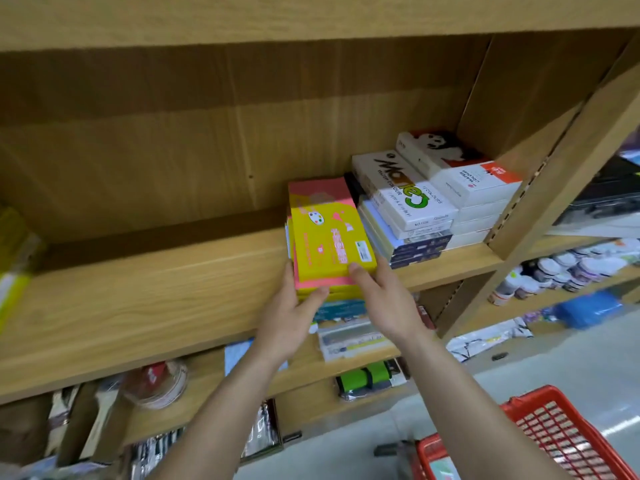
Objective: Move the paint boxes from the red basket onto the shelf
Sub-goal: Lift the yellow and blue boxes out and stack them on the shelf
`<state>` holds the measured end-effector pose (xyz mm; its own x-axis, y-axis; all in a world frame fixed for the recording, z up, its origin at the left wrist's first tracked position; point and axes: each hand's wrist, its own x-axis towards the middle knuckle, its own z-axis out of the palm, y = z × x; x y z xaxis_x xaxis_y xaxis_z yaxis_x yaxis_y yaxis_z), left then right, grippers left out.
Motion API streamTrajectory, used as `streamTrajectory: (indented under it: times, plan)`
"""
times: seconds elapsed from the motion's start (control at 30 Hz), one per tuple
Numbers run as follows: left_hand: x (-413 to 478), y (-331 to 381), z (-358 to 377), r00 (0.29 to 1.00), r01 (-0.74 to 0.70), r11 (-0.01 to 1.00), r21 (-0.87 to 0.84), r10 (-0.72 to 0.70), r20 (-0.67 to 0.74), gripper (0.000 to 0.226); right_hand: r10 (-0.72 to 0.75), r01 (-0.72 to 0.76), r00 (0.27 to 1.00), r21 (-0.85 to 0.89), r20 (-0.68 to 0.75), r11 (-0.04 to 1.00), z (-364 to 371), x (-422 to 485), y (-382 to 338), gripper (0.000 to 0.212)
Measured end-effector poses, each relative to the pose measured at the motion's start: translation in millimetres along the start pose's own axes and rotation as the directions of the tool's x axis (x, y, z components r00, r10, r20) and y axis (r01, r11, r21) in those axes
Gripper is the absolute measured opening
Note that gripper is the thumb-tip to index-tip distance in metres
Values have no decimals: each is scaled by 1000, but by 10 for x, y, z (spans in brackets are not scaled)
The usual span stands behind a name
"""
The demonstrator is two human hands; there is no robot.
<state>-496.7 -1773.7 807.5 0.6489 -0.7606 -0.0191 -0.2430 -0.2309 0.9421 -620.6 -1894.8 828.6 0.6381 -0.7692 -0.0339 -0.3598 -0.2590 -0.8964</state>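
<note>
Both hands are grasping the near end of the yellow-and-pink paint boxes (pixel 329 233), left hand (pixel 294 313) at the left corner and right hand (pixel 384 299) at the right, squaring the stack on the shelf (pixel 156 299) just left of the white boxes (pixel 408 199), probably for a neat row.

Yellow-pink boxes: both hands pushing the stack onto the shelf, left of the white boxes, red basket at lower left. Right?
Not quite. The head view shows the red basket at lower right. The rest holds: both hands, left and right, push the yellow-pink boxes onto the shelf, left of the white boxes.
</note>
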Motion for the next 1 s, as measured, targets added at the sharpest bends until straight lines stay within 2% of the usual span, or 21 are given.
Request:
streamTrajectory:
  times: [0.1, 0.17, 0.23, 0.3, 0.4, 0.5, 0.6, 0.7, 0.77, 0.87, 1.0]
  plan:
    - [322, 16, -9, 999, -23, 998, 57, 22, 31, 69, -45, 45, 999, 77, 3, 996, -75, 236, -125, 31]
    - [459, -44, -19, 997, -48, 993, 107, 41, 63, 80, -98, 102, 994, 76, -43, 992, -83, 200, -66, 28]
    - [510, -127, -28, 995, -71, 981, 180, 58, 77, 96, -94, 102, 980, 39, -177, 994, -63, 6, 118, 44]
    - [511, -169, -10, 996, -92, 948, 304, 86, 33, 108, -105, 97, 952, -44, -287, 994, -40, -196, 321, 56]
    - [578, -139, 69, 991, -74, 857, 509, 120, -57, 107, -94, 74, 982, -123, -162, 990, 1, -228, 478, 64]
    - [681, -99, 101, 992, -13, 816, 578, 82, -93, 107, -95, 73, 992, -224, -88, 972, 58, -104, 483, 71]
    - [683, -116, 80, 994, -59, 870, 489, 96, -51, 108, -55, 27, 993, -240, -109, 970, 113, -55, 455, 75]
    - [679, -110, 120, 979, -174, 942, 286, 196, -50, 92, -90, 54, 988, -265, -126, 963, 109, -41, 485, 73]
    - [704, -82, 170, 977, -181, 939, 293, 206, -55, 88, -134, 84, 978, -289, -159, 954, 73, -19, 500, 72]
    - [711, -34, 228, 973, -162, 927, 339, 207, -102, 98, -163, 77, 964, -365, -212, 928, -6, 41, 457, 69]
    - [729, 9, 260, 974, -147, 938, 314, 192, -118, 88, -168, 80, 963, -376, -209, 923, -42, 65, 416, 69]
